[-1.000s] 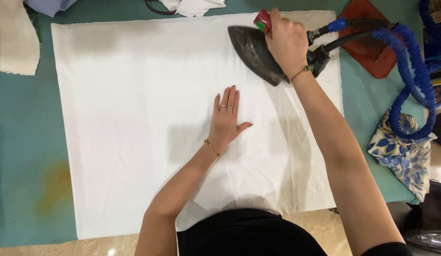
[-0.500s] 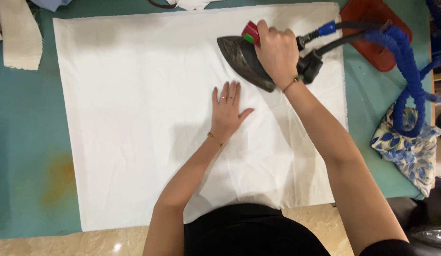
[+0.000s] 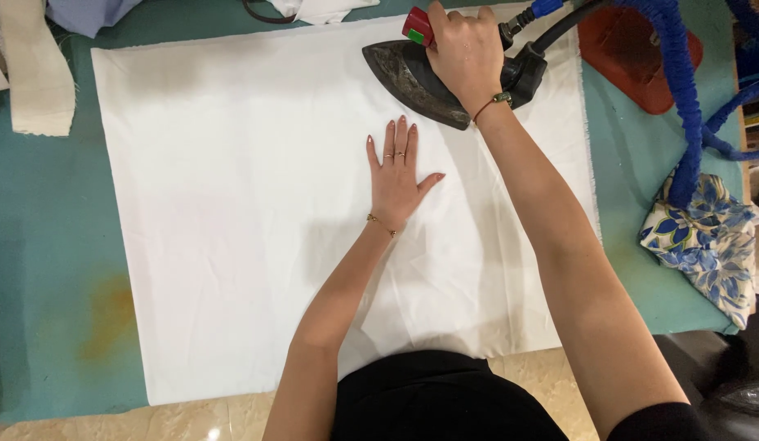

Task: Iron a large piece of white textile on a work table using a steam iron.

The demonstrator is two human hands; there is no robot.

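We cannot see the iron [image 3: 428, 82] handle: the right hand [image 3: 465, 53] covers it. The blue hose [image 3: 681, 98] leaves the frame at the top edge. The cream cloth strip [image 3: 36, 73] and the floral cloth [image 3: 710, 245] are cut off by the frame edges. The left hand [image 3: 396, 180] hides the white fabric [image 3: 232, 204] under its palm.

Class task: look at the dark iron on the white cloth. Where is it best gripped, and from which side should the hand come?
Grip the iron by the handle along its top, coming from above. The flat soleplate lies on the white cloth, so only the top is free. The right hand already wraps it there, while the left hand lies flat on the cloth.
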